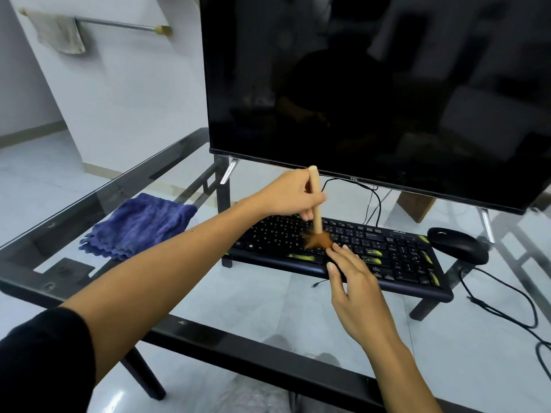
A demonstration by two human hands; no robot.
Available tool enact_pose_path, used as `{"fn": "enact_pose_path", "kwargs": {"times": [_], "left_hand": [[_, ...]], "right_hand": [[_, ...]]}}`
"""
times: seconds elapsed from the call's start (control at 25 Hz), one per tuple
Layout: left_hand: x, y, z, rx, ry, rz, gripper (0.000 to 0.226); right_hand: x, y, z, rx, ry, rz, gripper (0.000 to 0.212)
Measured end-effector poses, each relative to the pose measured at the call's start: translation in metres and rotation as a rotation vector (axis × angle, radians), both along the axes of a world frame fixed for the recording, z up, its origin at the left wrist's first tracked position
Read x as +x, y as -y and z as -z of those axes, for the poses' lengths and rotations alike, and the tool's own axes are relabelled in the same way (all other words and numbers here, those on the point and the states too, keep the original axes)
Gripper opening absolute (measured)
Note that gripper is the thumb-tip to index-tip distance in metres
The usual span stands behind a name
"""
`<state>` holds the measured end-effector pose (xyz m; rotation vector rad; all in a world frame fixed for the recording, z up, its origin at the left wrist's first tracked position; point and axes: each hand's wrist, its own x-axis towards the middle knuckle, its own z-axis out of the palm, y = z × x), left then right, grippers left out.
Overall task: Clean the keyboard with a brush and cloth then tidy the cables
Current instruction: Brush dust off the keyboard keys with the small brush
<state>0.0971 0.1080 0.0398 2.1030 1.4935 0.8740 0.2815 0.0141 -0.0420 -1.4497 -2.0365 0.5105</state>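
Nearest the camera, a black sleeve [35,353] covered the left upper arm, and both bare forearms reached far across the glass-topped table with a black metal frame [208,338]. Its near edge ran just beyond the sleeve, and open glass lay between that edge and the long black keyboard with white legends and yellow-green smears [387,257]. One keyboard sat at the middle of the table, under the bottom edge of the large dark monitor [372,84]. One round wooden-handled brush with splayed brown bristles [316,210] stood nearly upright, its bristles pressed and spread on the middle keys. The left hand [293,196] was closed around the handle, whose tip stuck out above the fist. The right hand [354,281] held nothing; its fingers were loosely extended, fingertips resting on the keys just right of the bristles. One crumpled blue cloth [137,226] lay on the glass well left of the keyboard, with clear glass around it. One black mouse [457,244] sat just beyond the keyboard's right end, and black cables [507,308] looped over the table's right side.
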Motion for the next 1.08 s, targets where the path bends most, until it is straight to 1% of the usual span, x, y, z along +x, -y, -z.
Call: {"fn": "enact_pose_path", "kwargs": {"times": [0.08, 0.12, 0.16, 0.24, 0.32, 0.44, 0.52, 0.64, 0.68, 0.8, 0.88, 0.96, 1.0, 1.08], "left_hand": [[0.002, -0.002, -0.001, 0.075, -0.078, -0.082, 0.015], [0.001, -0.003, -0.002, 0.126, -0.08, -0.113, 0.016], [0.002, -0.003, -0.003, 0.125, -0.059, -0.099, 0.016], [0.007, -0.001, -0.005, 0.035, -0.018, -0.019, 0.014], [0.01, -0.002, -0.008, 0.033, -0.06, 0.006, 0.015], [0.006, -0.005, -0.012, 0.014, -0.059, 0.028, 0.016], [0.002, -0.006, -0.014, 0.006, -0.117, 0.018, 0.014], [-0.004, -0.006, -0.017, 0.048, -0.23, -0.031, 0.02], [-0.005, -0.004, -0.018, 0.047, -0.219, -0.022, 0.019], [0.0, -0.001, -0.014, -0.006, -0.095, 0.071, 0.016], [-0.002, -0.004, -0.014, -0.016, -0.089, 0.042, 0.015], [-0.011, -0.009, -0.016, 0.041, -0.193, -0.059, 0.014], [-0.012, -0.009, -0.016, 0.083, -0.203, -0.096, 0.013], [-0.007, -0.001, -0.016, 0.156, -0.093, -0.089, 0.014]], "right_hand": [[0.0, 0.0, 0.001, -0.009, 0.009, 0.0, 0.04], [0.0, 0.0, 0.002, -0.01, 0.009, 0.001, 0.04], [0.0, -0.001, 0.002, -0.009, 0.007, 0.004, 0.04], [0.0, -0.001, 0.001, -0.006, 0.001, 0.003, 0.04], [0.001, -0.002, 0.001, -0.006, -0.003, 0.0, 0.04], [0.001, -0.002, 0.002, -0.004, -0.015, 0.0, 0.039], [0.001, -0.002, 0.002, -0.004, -0.016, -0.001, 0.039], [0.001, -0.002, 0.002, -0.002, -0.02, -0.003, 0.039], [0.002, -0.002, 0.002, -0.003, -0.021, -0.004, 0.039], [0.002, -0.002, 0.002, -0.003, -0.019, -0.008, 0.039], [0.002, -0.002, 0.002, 0.0, -0.015, -0.008, 0.039], [0.001, -0.003, 0.003, -0.002, -0.015, -0.007, 0.039], [0.001, -0.003, 0.002, -0.002, -0.014, -0.008, 0.039], [0.002, -0.002, 0.001, 0.001, -0.021, -0.007, 0.039]]}}
